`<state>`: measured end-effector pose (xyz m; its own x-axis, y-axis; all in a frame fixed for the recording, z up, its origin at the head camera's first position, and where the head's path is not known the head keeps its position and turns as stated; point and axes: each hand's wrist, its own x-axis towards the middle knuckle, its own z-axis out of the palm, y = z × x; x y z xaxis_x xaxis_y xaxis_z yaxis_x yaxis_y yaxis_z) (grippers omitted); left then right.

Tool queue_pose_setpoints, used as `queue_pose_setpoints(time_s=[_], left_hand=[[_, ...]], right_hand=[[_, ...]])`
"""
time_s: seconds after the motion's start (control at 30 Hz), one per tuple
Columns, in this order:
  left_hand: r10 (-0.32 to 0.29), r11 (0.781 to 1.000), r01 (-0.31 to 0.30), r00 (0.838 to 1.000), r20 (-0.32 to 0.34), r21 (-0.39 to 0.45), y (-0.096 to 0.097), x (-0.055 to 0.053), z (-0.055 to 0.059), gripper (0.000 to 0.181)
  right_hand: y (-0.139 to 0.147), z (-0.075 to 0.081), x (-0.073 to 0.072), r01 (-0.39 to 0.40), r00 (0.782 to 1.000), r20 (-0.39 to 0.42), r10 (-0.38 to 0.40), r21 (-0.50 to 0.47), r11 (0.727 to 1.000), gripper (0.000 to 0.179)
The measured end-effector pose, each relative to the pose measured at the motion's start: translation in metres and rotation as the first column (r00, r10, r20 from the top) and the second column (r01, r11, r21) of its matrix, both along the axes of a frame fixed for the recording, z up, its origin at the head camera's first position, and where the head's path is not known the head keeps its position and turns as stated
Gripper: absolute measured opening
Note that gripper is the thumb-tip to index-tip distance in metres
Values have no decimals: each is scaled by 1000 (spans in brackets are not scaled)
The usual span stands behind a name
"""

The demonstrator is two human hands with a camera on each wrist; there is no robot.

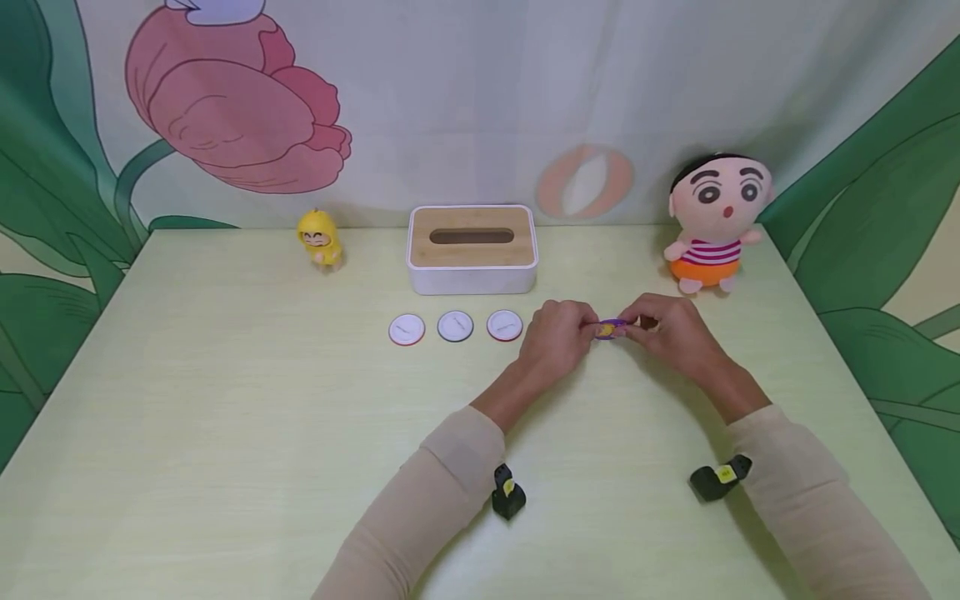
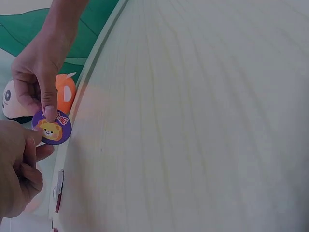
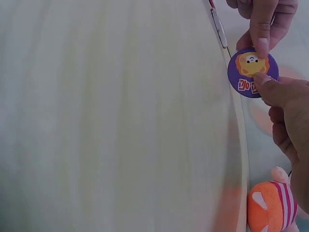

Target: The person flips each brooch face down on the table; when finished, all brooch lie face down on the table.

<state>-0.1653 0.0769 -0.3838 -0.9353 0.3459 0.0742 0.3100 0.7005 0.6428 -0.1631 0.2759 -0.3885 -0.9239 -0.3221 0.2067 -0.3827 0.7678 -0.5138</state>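
Observation:
Both hands hold a round purple pin badge (image 1: 606, 330) between them, right of the tissue box. My left hand (image 1: 557, 337) pinches its left edge and my right hand (image 1: 671, 333) its right edge, thumbs on the front. A yellow lion face and lettering show on the badge (image 3: 244, 77) in the right wrist view. To the left, three round badges lie face down in a row, pale backs and pins up: the left badge (image 1: 407, 330), the middle badge (image 1: 455, 326) and the right badge (image 1: 505, 325), which is close to my left hand.
Behind the row stands a white tissue box (image 1: 472, 281) with a wooden slotted lid. A small yellow-hooded figure (image 1: 319, 239) is at the back left, a plush doll (image 1: 716, 221) at the back right. A printed curtain (image 1: 450, 108) hangs behind the table (image 1: 225, 417).

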Motion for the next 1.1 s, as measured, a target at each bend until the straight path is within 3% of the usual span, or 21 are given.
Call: queue_pose_setpoints(time_s=[0.17, 0.33, 0.47, 0.6, 0.73, 0.97, 1.1], left_hand=[[-8, 995, 2, 998, 57, 96, -2, 1, -2, 18], [-37, 981, 4, 985, 168, 193, -4, 2, -3, 17], [-60, 983, 18, 973, 224, 183, -5, 2, -1, 20], [-79, 991, 56, 976, 203, 120, -3, 2, 0, 26], [-77, 995, 65, 984, 161, 80, -1, 0, -1, 21], [-11, 996, -5, 983, 181, 87, 5, -1, 0, 16], [52, 998, -55, 985, 163, 13, 11, -1, 0, 19]], right_hand=[[1, 4, 2, -10, 1000, 24, 10, 21, 1000, 13], [4, 9, 5, -16, 988, 154, 5, 72, 997, 21], [8, 7, 4, -54, 964, 265, 38, 52, 997, 29], [8, 3, 3, -57, 945, 323, 44, 30, 998, 34], [6, 3, 3, -52, 941, 334, 44, 16, 999, 35], [6, 5, 2, -29, 936, 351, 23, 12, 1000, 33], [7, 4, -1, -3, 934, 357, -9, 32, 999, 35]])
